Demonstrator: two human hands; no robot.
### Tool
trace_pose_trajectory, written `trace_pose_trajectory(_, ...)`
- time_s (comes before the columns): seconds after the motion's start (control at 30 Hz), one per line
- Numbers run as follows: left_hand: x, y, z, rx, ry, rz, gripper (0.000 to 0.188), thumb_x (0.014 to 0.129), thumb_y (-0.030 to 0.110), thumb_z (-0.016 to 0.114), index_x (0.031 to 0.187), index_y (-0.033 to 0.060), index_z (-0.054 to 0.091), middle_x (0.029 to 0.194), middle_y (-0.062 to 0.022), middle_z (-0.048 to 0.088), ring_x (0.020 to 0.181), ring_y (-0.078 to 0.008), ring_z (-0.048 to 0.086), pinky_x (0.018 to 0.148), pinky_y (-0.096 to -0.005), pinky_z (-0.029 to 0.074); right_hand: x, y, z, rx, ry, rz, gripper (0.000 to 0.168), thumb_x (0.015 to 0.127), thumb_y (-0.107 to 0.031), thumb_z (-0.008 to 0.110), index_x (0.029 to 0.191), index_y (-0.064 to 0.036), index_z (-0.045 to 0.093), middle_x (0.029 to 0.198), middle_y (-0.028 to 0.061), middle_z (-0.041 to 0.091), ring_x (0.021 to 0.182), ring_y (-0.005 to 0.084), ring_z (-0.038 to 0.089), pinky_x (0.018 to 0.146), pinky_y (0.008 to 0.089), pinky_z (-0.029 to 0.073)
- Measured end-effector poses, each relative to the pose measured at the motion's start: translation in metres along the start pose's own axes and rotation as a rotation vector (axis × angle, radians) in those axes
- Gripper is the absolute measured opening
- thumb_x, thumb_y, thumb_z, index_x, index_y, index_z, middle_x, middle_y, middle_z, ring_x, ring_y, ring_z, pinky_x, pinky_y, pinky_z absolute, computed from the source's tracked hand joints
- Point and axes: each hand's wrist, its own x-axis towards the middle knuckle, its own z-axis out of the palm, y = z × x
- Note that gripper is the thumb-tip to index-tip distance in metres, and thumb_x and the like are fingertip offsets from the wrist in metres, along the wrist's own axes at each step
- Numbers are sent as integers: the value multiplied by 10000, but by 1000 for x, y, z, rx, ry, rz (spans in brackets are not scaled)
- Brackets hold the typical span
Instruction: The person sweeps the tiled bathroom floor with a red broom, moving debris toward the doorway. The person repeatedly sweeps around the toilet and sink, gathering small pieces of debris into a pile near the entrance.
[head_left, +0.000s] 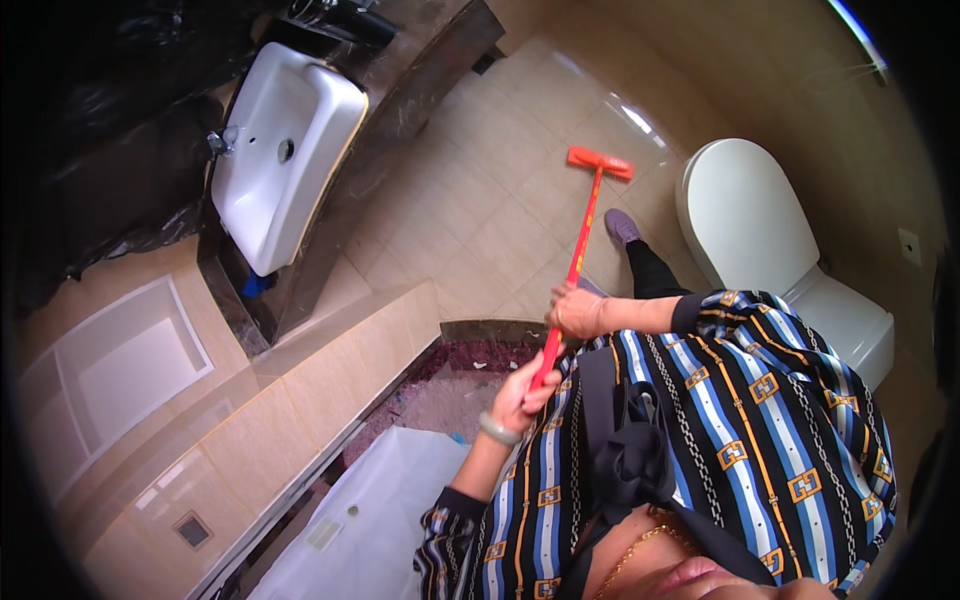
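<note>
A red long-handled floor brush slants up and away from my body. Its orange-red head lies against the beige floor tiles, with bristles faintly visible along the edge. My left hand, with a pale bangle at the wrist, grips the handle near its lower end in the picture. Farther up the handle, my right hand is wrapped around it. One purple shoe of mine stands on the tiles a little below the brush head; the other is mostly hidden behind my right hand.
A white toilet with its lid down stands at the right. On the left, a white washbasin is set in a dark stone counter. A low tiled ledge runs beside a large white sheet-like object. A wall niche lies beyond.
</note>
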Motion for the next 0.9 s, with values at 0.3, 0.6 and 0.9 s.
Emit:
trace_pose_trajectory(0.3, 203, 30, 64, -46, -166, 29, 119, 905, 266, 474, 962, 182, 411, 645, 16, 386, 417, -46, 294, 322, -160, 207, -84, 167, 3, -212, 121, 395, 162, 689, -191, 595, 822, -108, 634, 983, 139, 569, 1136, 302, 433, 956, 410, 350)
trace_pose_trajectory(0.6, 52, 11, -33, 94, 27, -20, 315, 934, 260, 405, 1248, 236, 392, 623, 29, 401, 356, -26, 267, 274, -153, 196, -11, 12, 17, -179, -197, 151, 93, 711, -196, 564, 694, -148, 643, 692, 44, 639, 678, 234, 627, 578, 423, 478)
trace_pose_trajectory(0.9, 85, 20, 13, -181, -161, -78, 220, 930, 226, 417, 1149, 205, 409, 645, 4, 380, 383, -42, 297, 277, -170, 197, -40, 59, -13, -175, 93, 190, 68, 703, -187, 573, 730, -129, 598, 702, 53, 612, 764, 227, 601, 601, 341, 487)
